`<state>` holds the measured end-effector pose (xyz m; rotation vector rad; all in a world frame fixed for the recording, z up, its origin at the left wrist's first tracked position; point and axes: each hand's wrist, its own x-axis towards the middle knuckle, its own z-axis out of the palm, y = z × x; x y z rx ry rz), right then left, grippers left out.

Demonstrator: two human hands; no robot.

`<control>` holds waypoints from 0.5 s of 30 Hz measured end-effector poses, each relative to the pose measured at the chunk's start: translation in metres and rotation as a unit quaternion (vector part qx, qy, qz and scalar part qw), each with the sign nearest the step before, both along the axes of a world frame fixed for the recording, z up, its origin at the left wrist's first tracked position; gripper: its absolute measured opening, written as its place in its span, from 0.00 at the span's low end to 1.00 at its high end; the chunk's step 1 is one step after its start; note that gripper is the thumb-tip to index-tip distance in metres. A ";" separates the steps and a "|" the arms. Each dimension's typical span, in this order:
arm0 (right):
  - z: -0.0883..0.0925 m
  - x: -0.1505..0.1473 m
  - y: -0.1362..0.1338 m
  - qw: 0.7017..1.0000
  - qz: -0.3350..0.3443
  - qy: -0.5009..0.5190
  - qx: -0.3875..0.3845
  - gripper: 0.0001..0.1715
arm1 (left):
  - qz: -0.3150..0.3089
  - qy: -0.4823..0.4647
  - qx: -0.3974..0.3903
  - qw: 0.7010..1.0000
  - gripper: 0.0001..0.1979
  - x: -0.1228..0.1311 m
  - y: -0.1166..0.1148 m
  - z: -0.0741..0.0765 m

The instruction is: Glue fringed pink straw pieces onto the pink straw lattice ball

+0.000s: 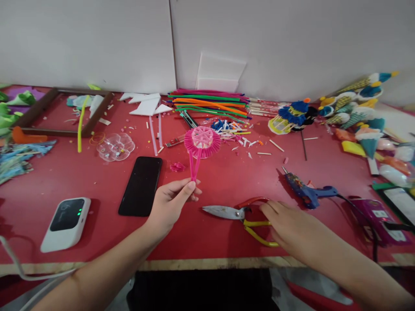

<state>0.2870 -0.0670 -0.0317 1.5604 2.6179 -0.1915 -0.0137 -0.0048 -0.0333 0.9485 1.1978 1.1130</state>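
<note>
My left hand pinches the lower end of a pair of pink strips between thumb and fingers. At the top of the strips is a round pink pleated craft piece with a crossed pattern in its middle, held above the table. My right hand grips the handles of a pair of scissors with one red and one yellow handle. The scissors lie low over the table, blades together and pointing left. Some of the right fingers are hidden behind the hand. A small pink pleated scrap lies beyond my left hand.
A black phone and a white device lie on the left. To the right are a blue glue gun with a cord and a purple box. Coloured pipe cleaners, straw bits and a brown frame lie farther back.
</note>
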 end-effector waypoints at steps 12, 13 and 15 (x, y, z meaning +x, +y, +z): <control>0.007 0.003 0.012 0.988 -0.066 0.128 -0.063 0.11 | -0.021 0.014 -0.019 1.000 0.13 0.004 -0.001 0.000; 0.010 0.001 0.013 0.982 -0.085 0.149 -0.075 0.06 | -0.024 0.012 -0.017 0.999 0.13 0.004 -0.001 0.001; 0.017 -0.003 0.015 0.971 -0.121 0.165 -0.122 0.14 | -0.030 0.008 -0.015 0.999 0.13 0.004 -0.001 0.000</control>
